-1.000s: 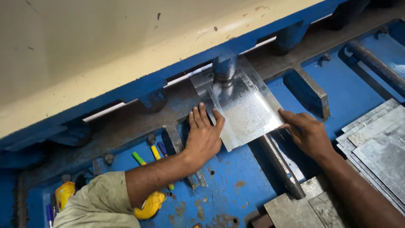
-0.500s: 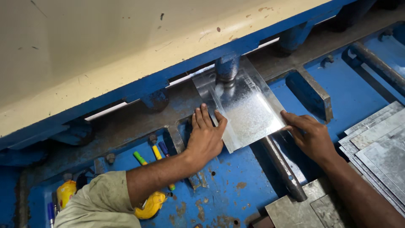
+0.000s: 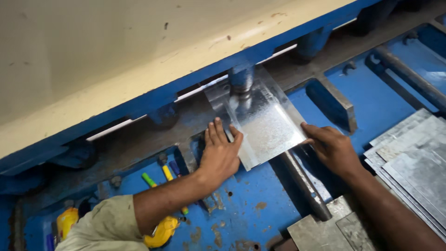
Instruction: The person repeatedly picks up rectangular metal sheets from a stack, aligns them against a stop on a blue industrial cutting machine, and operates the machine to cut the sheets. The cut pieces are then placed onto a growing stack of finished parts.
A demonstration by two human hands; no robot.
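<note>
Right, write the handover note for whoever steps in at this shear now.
Left hand: flat, open, pressing the near-left edge of the galvanised sheet.
Right hand: fingers against the sheet's right edge.
Sheet: lies on the blue machine bed, far end under the blue hold-down post at the blade line.
Done: sheet pushed in under the guard.
Left: no cut is visible yet.
Stack of sheet pieces sits at right; markers and yellow tape measure near left.

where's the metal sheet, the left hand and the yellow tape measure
metal sheet (image 3: 267,128), head view, middle of its shiny face
left hand (image 3: 219,155), head view, back of hand
yellow tape measure (image 3: 160,231), head view, its case
</note>
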